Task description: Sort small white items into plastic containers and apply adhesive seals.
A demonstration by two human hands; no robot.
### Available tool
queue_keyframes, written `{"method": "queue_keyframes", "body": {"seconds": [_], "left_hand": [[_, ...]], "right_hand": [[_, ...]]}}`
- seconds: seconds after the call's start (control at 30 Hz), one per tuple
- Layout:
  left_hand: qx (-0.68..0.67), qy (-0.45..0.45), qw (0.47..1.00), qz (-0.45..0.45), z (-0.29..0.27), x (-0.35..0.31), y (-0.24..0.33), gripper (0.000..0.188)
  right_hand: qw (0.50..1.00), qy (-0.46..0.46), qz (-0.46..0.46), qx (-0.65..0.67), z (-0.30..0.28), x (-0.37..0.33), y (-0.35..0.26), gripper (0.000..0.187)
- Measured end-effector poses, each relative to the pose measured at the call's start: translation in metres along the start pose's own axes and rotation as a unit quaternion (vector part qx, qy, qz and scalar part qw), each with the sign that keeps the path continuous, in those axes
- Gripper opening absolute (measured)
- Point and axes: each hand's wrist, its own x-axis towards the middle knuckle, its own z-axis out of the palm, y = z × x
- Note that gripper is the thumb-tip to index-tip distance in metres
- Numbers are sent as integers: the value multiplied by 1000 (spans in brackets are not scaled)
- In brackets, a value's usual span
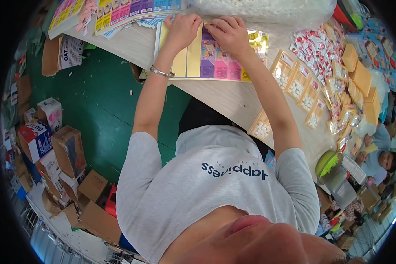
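A printed sheet [220,66] lies on the table in front of me, with purple, pink and yellow panels on its right and plain pale-yellow strips [179,61] on its left. Over the far edge of the pale strips, my left hand [183,31] is closed with bent fingers; what its fingertips hold cannot be made out. My right hand [230,36] rests on the coloured panels. Its fingers are pinched together at the far end of the border between the purple panel and the pale strips, close to the left fingertips.
Stacks of colourful printed sheets [138,11] lie at the far left, beside a big clear plastic bag [264,11] of white pieces. Rightward are trays of white pieces [296,88], a heap of small red-and-white packets [317,50] and a green basket [328,163]. Cardboard boxes [69,149] stand on the green floor.
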Motion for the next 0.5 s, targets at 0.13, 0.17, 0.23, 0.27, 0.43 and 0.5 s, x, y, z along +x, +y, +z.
{"method": "queue_keyframes", "body": {"seconds": [0.13, 0.17, 0.23, 0.27, 0.43, 0.5], "left_hand": [[55, -4, 998, 6, 13, 9, 13, 19], [116, -4, 993, 1, 20, 14, 16, 20], [280, -12, 960, -15, 32, 21, -1, 23], [303, 31, 952, -13, 38, 19, -11, 25], [352, 158, 923, -4, 29, 18, 15, 30], [54, 83, 995, -2, -3, 3, 74, 21]], "right_hand": [[998, -39, 41, -29, -19, -2, 1, 24], [998, -56, 21, -13, -37, 7, -6, 18], [983, -171, 14, 69, -90, 5, -36, 10], [955, -263, 27, 135, -127, 2, -62, 8], [661, -367, 262, 600, -329, -45, -80, 9], [650, -310, 379, 581, -357, -85, -87, 12]]}}
